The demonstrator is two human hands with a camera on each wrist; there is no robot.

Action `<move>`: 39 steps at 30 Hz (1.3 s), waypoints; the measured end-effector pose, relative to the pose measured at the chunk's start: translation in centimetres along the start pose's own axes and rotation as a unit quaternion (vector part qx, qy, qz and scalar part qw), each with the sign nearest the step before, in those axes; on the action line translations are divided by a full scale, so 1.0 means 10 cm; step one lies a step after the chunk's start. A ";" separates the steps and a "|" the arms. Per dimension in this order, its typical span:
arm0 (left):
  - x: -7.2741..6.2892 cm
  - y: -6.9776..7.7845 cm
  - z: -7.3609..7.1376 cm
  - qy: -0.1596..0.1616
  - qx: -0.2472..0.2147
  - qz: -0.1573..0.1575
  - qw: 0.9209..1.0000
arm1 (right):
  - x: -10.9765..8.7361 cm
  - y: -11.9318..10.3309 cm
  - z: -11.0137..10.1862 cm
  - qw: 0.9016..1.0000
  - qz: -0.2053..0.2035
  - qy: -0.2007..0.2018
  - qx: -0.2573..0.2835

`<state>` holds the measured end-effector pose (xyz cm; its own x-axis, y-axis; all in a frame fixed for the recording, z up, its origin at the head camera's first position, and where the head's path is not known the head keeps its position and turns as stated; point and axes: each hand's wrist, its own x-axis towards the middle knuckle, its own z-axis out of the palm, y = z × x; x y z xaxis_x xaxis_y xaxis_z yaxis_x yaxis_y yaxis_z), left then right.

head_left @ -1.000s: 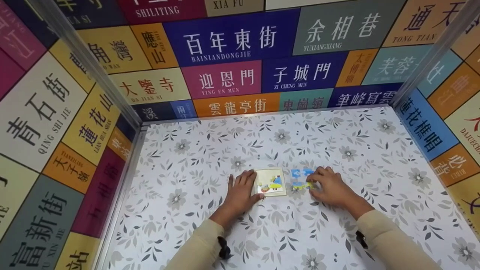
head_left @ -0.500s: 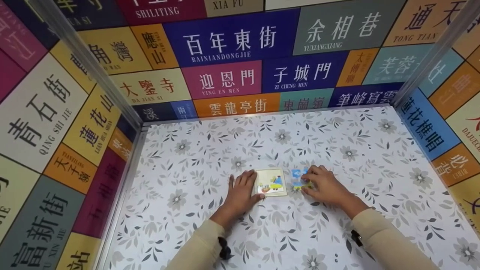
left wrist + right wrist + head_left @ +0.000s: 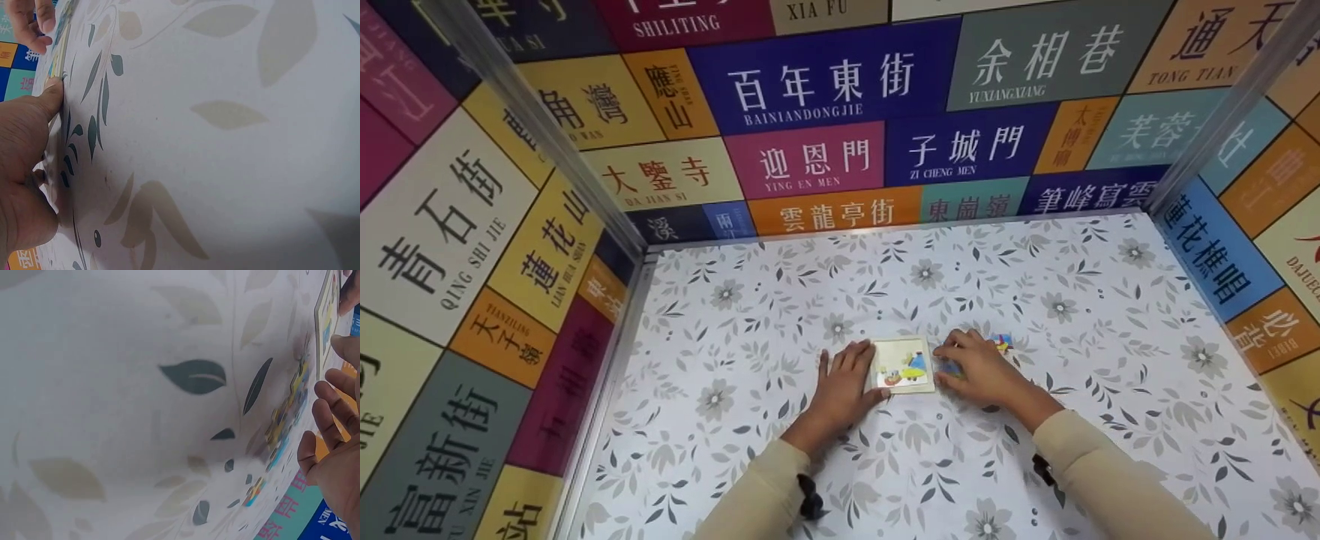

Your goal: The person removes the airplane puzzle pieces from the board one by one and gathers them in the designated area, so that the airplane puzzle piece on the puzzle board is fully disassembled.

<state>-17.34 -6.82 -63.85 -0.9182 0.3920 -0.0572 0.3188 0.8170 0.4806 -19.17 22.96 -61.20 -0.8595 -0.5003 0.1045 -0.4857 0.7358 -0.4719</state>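
Note:
A small jigsaw puzzle tray with a pale rim lies on the table, coloured pieces filling its lower part. My left hand rests along its left edge, the thumb at the near edge; the left wrist view shows this thumb touching the tray's side. Just right of the tray, my right hand hovers over loose blue and yellow jigsaw pieces, partly hiding them in the head view. Its fingers are relaxed and spread in the right wrist view, with no piece visible between them.
Beyond the right hand lies another blue, red and yellow jigsaw piece. The table has a white leaf-and-flower cover. Upright panels with coloured street-name blocks enclose its back and both sides.
My right hand has moved left from the far side of the loose pieces to beside the tray, uncovering a piece to its right. The left hand and tray stay in place.

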 end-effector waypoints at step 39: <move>0.00 0.05 -0.04 -0.015 0.021 -0.013 1.000 | 0.32 -0.24 0.23 0.999 0.025 -0.031 -0.002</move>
<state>-17.31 -6.61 -63.29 -0.9194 0.3816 -0.0952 0.3044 0.8437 0.4422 -20.40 18.52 -61.80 -0.8711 -0.4904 0.0266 -0.4435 0.7623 -0.4713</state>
